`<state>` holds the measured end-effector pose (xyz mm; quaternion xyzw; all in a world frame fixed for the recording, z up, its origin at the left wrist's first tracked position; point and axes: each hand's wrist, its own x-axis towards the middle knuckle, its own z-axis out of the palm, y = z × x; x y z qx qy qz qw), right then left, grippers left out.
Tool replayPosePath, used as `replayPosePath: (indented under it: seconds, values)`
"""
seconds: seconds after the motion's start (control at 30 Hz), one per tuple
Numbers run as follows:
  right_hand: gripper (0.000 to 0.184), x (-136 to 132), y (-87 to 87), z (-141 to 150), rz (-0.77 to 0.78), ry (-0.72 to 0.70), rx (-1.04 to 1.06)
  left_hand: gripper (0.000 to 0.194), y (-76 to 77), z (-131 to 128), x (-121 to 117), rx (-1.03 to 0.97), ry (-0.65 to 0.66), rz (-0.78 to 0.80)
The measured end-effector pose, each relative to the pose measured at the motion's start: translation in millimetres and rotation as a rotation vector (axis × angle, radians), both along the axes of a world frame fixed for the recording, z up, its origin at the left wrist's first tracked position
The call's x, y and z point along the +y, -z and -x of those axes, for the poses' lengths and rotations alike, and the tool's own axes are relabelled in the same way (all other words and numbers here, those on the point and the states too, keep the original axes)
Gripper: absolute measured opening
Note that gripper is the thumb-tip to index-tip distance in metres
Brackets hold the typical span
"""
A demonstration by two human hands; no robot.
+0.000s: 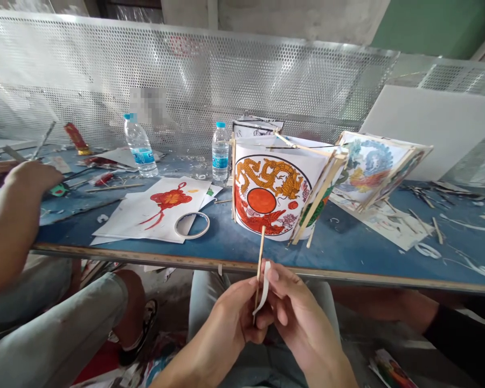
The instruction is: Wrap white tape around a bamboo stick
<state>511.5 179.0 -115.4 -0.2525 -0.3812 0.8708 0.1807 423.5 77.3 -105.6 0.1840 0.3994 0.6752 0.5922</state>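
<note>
My left hand [228, 315] is closed around a thin wooden stick [261, 250], which stands nearly upright above my lap at the table's edge. In my right hand [303, 315], thumb and fingers pinch a curled white strip [265, 286], which looks like tape. The strip's lower end reaches the stick beside my left fingers. Just beyond my hands stands a paper lantern [242, 183] on a wooden stick frame, printed with a golden dragon and a red bird. A roll of tape [192, 237] lies left of it, partly over a sheet with a red knot picture [121, 218].
Two water bottles [144, 161] [220, 167] stand near the perforated metal screen [178, 86]. Another painted lantern [372, 161] is at right, near sticks and paper scraps [404, 221]. At left, a co-worker's hand [36, 175] works over the blue table [210, 253].
</note>
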Motion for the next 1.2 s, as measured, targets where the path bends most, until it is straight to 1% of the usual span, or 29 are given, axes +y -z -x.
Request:
replayPosePath:
  seconds: [0.1,0.23,0.33,0.43,0.57,0.7,0.8,0.87,1.0,1.1,1.2]
  values:
    - [0.049,2.4,2.2,0.0,-0.031,0.017,0.027,0.045,-1.0,0.6,-1.3,0.051,0.025,0.014]
    - [0.049,4.6,2.5,0.2,-0.056,0.010,0.064,0.053,0.3,2.3,-1.3,0.065,0.025,0.034]
    - [0.050,4.3,2.7,0.3,-0.068,0.003,0.058,0.049,3.9,1.7,0.2,0.066,0.023,0.026]
    - [0.050,3.3,3.1,1.0,-0.066,0.029,0.044,0.047,5.2,-0.9,1.6,0.049,0.020,0.032]
    - [0.047,2.4,2.5,1.5,-0.029,-0.001,0.075,0.052,3.1,-3.2,1.2,0.020,0.002,0.046]
    - [0.040,1.0,0.6,-2.8,-0.049,0.016,0.098,0.046,4.7,-1.4,1.1,0.008,-0.065,0.053]
    - [0.041,-0.8,0.5,-7.5,-0.056,0.013,0.099,0.048,5.3,-0.5,2.4,0.007,-0.096,0.059]
    - [0.043,-2.2,0.7,-9.1,-0.061,0.003,0.076,0.048,3.9,-1.4,3.2,0.016,-0.084,0.058]
    - [0.048,-4.7,0.4,-8.0,-0.044,-0.005,0.039,0.038,1.4,-4.7,4.5,0.024,-0.048,0.033]
    - [0.048,-5.8,1.9,-6.0,-0.045,0.047,0.038,0.037,3.0,-6.4,5.3,0.006,-0.055,0.003]
    - [0.043,-5.2,6.8,-4.5,-0.048,0.094,0.085,0.041,5.2,-7.4,5.3,-0.019,-0.064,-0.015]
